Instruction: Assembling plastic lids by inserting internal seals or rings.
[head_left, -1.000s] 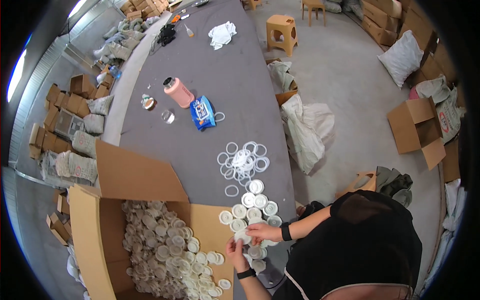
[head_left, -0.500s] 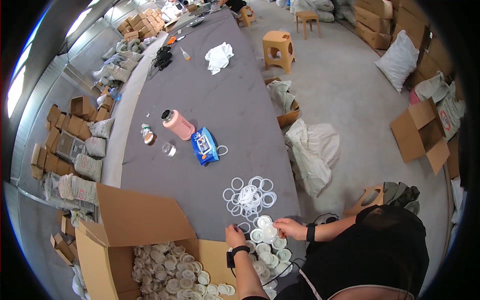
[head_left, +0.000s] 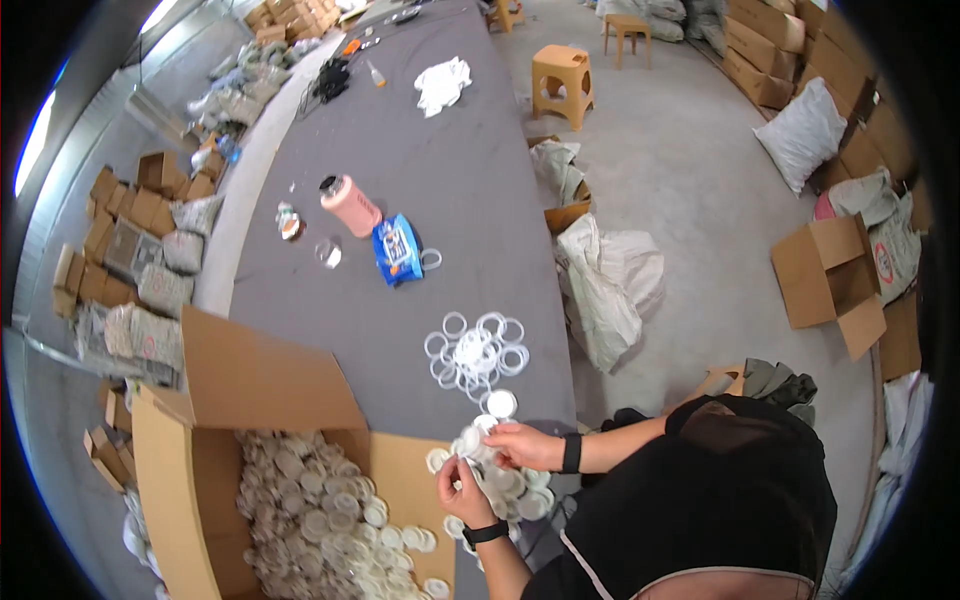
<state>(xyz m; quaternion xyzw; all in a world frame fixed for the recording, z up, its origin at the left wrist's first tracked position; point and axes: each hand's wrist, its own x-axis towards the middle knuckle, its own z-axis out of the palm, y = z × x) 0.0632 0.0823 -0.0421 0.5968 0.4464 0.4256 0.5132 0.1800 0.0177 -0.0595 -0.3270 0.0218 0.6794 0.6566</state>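
Note:
Both hands meet above a heap of translucent white round plastic lids (head_left: 535, 503) at the table's near edge. My right hand (head_left: 528, 446) is closed on a lid (head_left: 470, 441), pinching its edge. Just below and left of it, my left hand (head_left: 468, 500) has its fingertips pinched together close to that lid; what they hold, if anything, is too small to make out. Farther along the table lies a loose pile of white rings (head_left: 474, 352). One paler lid (head_left: 501, 404) rests between the rings and my right hand.
To the left stands an open cardboard box (head_left: 262, 370) holding many similar lids. Beyond the rings are a blue wipes pack (head_left: 397, 250), a pink bottle (head_left: 352, 207), a small clear cup (head_left: 327, 254) and a white cloth (head_left: 442, 86). A white sack (head_left: 605, 290) leans at the table's right side.
My right hand has moved left with the lid, and my left hand has come in beside it; before, they were apart. The view has shifted slightly.

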